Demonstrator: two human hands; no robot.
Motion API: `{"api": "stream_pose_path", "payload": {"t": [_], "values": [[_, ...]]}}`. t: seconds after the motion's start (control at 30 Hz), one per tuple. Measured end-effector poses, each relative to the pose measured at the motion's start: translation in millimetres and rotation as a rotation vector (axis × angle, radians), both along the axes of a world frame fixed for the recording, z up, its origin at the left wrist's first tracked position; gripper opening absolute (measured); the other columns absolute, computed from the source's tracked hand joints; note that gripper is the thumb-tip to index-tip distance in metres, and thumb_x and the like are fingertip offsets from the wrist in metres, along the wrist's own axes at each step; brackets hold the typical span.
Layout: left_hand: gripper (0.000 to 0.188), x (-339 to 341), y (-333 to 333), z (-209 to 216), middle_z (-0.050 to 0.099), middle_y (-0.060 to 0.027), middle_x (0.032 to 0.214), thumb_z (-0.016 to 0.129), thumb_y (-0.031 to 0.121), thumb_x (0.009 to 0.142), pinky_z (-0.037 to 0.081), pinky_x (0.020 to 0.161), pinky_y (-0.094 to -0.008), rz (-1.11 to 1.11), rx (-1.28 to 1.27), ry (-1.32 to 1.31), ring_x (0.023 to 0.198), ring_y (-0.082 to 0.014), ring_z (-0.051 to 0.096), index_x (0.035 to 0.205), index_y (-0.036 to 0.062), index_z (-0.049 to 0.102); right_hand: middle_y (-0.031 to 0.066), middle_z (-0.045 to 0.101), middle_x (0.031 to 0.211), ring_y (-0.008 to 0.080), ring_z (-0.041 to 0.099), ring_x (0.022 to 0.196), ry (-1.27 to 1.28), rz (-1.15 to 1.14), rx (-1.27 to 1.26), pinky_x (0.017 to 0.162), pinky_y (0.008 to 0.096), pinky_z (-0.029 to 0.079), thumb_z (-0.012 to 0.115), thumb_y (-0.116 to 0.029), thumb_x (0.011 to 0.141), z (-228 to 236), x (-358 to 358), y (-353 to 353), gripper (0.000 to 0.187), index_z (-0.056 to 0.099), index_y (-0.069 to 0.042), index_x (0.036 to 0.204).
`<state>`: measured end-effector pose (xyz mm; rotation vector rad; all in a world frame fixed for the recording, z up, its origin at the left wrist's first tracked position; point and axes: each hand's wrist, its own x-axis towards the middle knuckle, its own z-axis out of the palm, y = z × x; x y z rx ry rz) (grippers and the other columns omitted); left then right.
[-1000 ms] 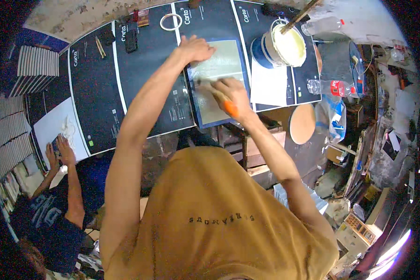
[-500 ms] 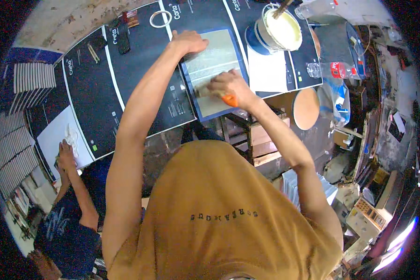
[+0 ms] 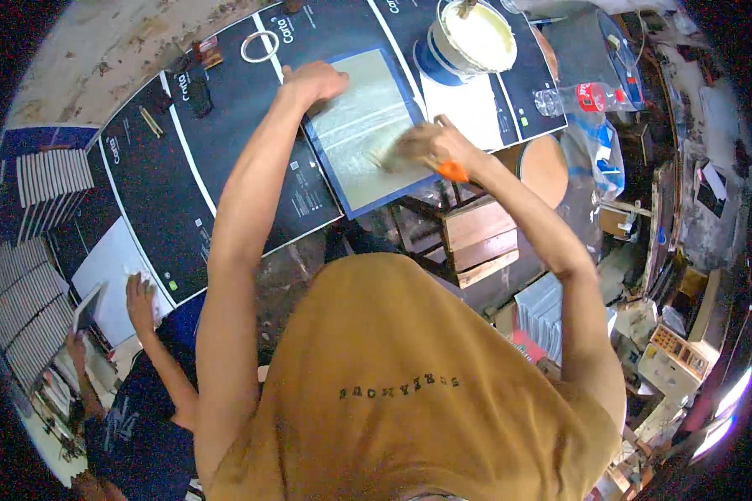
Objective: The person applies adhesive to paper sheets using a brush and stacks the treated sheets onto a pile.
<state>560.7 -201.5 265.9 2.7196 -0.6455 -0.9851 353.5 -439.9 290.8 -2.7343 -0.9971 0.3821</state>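
My left hand (image 3: 316,82) rests, fingers stretched out, on the upper left corner of a pale grey-green panel with a dark blue border (image 3: 368,125). The panel lies on the black-covered table, wet and glossy across its surface. In my right hand (image 3: 430,146) is a brush with an orange handle (image 3: 454,171). Its bristles are smeared by motion over the right part of the panel. Beyond the panel, at the right, a bucket of cream-coloured paste (image 3: 476,42) has a stick standing in it. White paper (image 3: 468,113) lies in front of the bucket.
A plastic bottle with a red label (image 3: 589,98) lies at the right table end. Toward the left are a white ring (image 3: 259,47) and stacked grey-edged panels (image 3: 54,177). A co-worker's hand (image 3: 140,302) is over a white sheet (image 3: 113,267) at the lower left. A wooden crate (image 3: 480,238) stands below the table.
My right hand has swept the brush to the right across the panel. My left hand keeps its place on the corner. The co-worker's hands have come apart, one now holding a flat pale piece.
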Motion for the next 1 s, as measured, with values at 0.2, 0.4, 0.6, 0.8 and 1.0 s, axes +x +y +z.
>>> {"api": "stream_pose_path", "payload": {"t": [0.2, 0.4, 0.6, 0.8, 1.0], "values": [[0.059, -34.4, 19.4, -23.3, 0.057, -0.0182, 0.135, 0.057, 0.051, 0.089, 0.035, 0.105, -0.0666, 0.076, -0.218, -0.315, 0.128, -0.0401, 0.052, 0.124, 0.0049, 0.066, 0.0029, 0.07, 0.105, 0.0221, 0.063, 0.106, 0.193, -0.157, 0.039, 0.093, 0.0416, 0.043, 0.071, -0.021, 0.083, 67.5, -83.4, -45.3, 0.014, 0.075, -0.015, 0.095], [0.074, -130.5, 41.5, -69.2, 0.05, -0.0278, 0.127, 0.078, 0.025, 0.071, 0.039, 0.108, -0.0482, 0.871, -0.567, -0.387, 0.127, -0.0434, 0.046, 0.127, -0.0129, 0.049, 0.007, 0.071, 0.09, 0.0136, 0.064, 0.078, -0.164, -1.292, 0.732, 0.071, 0.0289, 0.051, 0.08, -0.02, 0.086, 46.4, -82.5, -16.3, 0.025, 0.072, 0.002, 0.095], [0.072, -130.0, 54.7, -69.3, 0.058, -0.0245, 0.125, 0.082, 0.036, 0.071, 0.046, 0.103, -0.0451, 0.918, -0.349, -0.221, 0.12, -0.0414, 0.056, 0.125, -0.0044, 0.056, 0.0089, 0.072, 0.09, 0.0168, 0.067, 0.081, -0.127, -1.321, 1.082, 0.075, 0.0327, 0.053, 0.079, -0.03, 0.086, 6.9, -0.5, 50.1, 0.037, 0.07, 0.003, 0.099], [0.056, -124.7, 61.0, -73.8, 0.071, -0.0241, 0.105, 0.082, 0.035, 0.067, 0.054, 0.089, -0.0426, 0.839, -0.346, -0.236, 0.097, -0.0359, 0.07, 0.106, -0.0031, 0.069, 0.0171, 0.072, 0.093, 0.0318, 0.07, 0.089, -0.155, -0.895, 0.641, 0.079, 0.0445, 0.054, 0.072, -0.047, 0.085, -44.6, 105.9, 55.1, 0.044, 0.072, -0.004, 0.094], [0.054, -122.9, 60.6, -87.0, 0.061, -0.0236, 0.113, 0.077, 0.032, 0.068, 0.047, 0.098, -0.0434, 0.909, -0.436, -0.159, 0.108, -0.0387, 0.06, 0.11, -0.0012, 0.065, 0.0174, 0.071, 0.074, 0.0368, 0.07, 0.067, -0.442, -1.157, 0.525, 0.062, 0.048, 0.055, 0.076, -0.049, 0.077, -22.1, 150.6, -6.4, 0.046, 0.074, -0.006, 0.092]]}}
